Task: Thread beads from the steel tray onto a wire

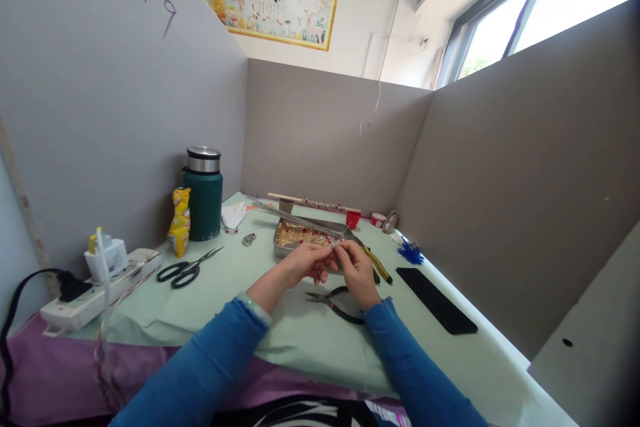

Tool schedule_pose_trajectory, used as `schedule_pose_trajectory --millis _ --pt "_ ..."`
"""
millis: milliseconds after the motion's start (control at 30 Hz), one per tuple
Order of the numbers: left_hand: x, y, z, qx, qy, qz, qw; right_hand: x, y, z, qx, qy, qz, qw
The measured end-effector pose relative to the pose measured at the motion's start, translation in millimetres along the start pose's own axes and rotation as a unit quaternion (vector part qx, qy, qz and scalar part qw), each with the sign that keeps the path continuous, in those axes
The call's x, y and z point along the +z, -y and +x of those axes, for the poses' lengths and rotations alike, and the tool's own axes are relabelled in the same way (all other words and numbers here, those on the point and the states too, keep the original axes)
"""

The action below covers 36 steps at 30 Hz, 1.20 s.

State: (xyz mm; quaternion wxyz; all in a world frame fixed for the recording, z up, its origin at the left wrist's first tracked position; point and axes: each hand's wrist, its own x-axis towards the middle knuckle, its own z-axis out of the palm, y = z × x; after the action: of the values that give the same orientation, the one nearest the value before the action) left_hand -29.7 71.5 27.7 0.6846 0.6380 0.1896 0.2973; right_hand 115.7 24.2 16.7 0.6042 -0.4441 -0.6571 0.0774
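While the left hand (314, 264) and the right hand (356, 269) meet above the tabletop (280, 327), their fingertips pinch a small pale piece (335, 245), too fine to make out clearly, at the near side of a metal tray (283, 251) holding gold and red beads (300, 235). Pliers (327, 300) lie beneath, handles spread; black-handled scissors (196, 265) rest well apart, leftward, near a power strip (75, 307).
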Motion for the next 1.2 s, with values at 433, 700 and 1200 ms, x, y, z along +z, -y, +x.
schedule_pose_trajectory --millis 433,700,1200 --pt "0.7 -0.8 -0.2 -0.011 -0.098 0.025 0.995 3.5 4.7 -3.7 -0.049 -0.021 -0.074 0.996" --pt "0.1 -0.7 -1.1 -0.002 -0.097 0.038 0.995 5.1 3.8 -4.4 0.002 -0.037 -0.039 0.999" --pt "-7.1 4.9 1.5 -0.003 -0.055 -0.014 0.998 4.6 2.0 -4.3 0.030 0.006 0.028 0.999"
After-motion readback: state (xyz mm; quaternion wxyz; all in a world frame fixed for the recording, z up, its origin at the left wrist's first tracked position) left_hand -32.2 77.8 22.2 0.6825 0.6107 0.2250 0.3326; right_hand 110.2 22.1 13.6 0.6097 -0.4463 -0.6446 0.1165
